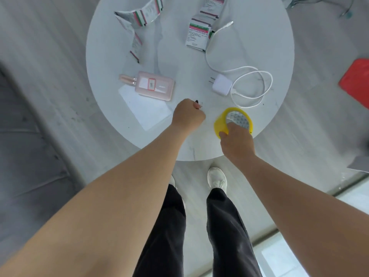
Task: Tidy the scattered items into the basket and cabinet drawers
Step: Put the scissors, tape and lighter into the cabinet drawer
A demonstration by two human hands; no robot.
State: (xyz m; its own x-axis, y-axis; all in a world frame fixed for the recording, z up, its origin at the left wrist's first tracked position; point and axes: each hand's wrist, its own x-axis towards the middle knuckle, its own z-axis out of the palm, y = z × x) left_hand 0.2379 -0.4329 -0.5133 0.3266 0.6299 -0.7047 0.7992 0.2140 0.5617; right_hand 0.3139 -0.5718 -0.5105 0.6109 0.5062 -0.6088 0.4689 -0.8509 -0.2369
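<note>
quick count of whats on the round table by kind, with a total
Sachet strips: 2, one far left, one far middle
White charger with cable: 1
Pink power bank: 1
White paper sheet: 1
Yellow tape roll, held by the right hand: 1
Small dark item in the left hand, too hidden to name: 1
Total: 7

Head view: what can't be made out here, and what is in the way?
- Small dark item in left hand: closed fingers hide it, too small.
- Yellow tape roll: right hand covers its near side.
- Sachet strips: cut off by top edge, print blurred.
- Basket and cabinet drawers: out of frame.
</note>
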